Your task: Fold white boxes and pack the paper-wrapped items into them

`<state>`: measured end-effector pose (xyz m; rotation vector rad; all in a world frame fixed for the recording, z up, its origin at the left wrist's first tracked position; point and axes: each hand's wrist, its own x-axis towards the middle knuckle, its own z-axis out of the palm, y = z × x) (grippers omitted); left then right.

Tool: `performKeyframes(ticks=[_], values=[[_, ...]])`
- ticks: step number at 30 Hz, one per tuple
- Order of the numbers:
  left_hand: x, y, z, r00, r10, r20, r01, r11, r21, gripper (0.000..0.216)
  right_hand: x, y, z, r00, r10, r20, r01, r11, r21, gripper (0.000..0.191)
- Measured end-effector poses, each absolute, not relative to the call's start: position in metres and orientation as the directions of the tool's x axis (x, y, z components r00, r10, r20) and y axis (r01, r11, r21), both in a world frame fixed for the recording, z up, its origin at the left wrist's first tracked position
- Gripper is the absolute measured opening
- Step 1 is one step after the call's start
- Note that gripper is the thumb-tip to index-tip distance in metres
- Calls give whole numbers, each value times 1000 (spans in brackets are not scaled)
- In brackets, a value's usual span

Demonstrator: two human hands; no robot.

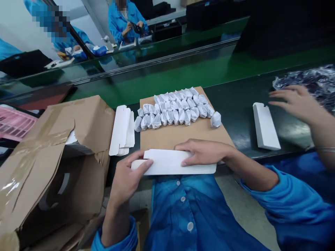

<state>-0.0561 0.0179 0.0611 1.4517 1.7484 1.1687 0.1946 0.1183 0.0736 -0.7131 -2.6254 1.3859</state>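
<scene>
Firmly, the left end of a flat white carton (162, 165) is pinched between the thumb and fingers of the left hand (125, 179). Its face is touched by the right hand's (206, 152) thumb; whether those fingers are clamped cannot be told. The carton is held at the near edge of a brown cardboard sheet (154, 140), on which rows of wrapped pieces (176, 116) are set. To the left, flat cartons (119, 130) are stacked.

Left hand (125, 179) curled, thumb (144, 168) extended, right hand (205, 152) flatter, fingers (184, 145) pointing left, both forearms (251, 170) bare
</scene>
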Motion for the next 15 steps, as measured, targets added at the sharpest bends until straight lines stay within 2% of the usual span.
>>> performKeyframes(ticks=[1, 3, 5, 7, 9, 11, 15], values=[[-60, 23, 62, -221, 975, -16, 419, 109, 902, 48, 197, 111, 77, -856, 506, -104, 425, 574, -700, 32], [-60, 30, 58, -245, 961, -130, 250, 192, 949, 39, 196, 93, 78, -771, 636, 43, 555, 703, -445, 60], [-57, 31, 51, -171, 959, -226, 43, 236, 971, 42, 196, 79, 72, -767, 615, 181, 577, 785, -226, 74], [-55, 29, 47, -2, 953, -303, -23, 303, 953, 46, 199, 75, 65, -829, 514, 220, 488, 857, -164, 70], [-56, 28, 46, 81, 949, -305, 51, 302, 952, 45, 205, 78, 61, -862, 451, 232, 416, 890, -184, 66], [-57, 29, 47, 55, 969, -242, 162, 231, 959, 39, 208, 82, 61, -869, 437, 230, 404, 897, -180, 63], [-55, 35, 43, -47, 995, -82, 311, 93, 946, 21, 202, 81, 62, -865, 443, 234, 447, 894, -38, 53]])
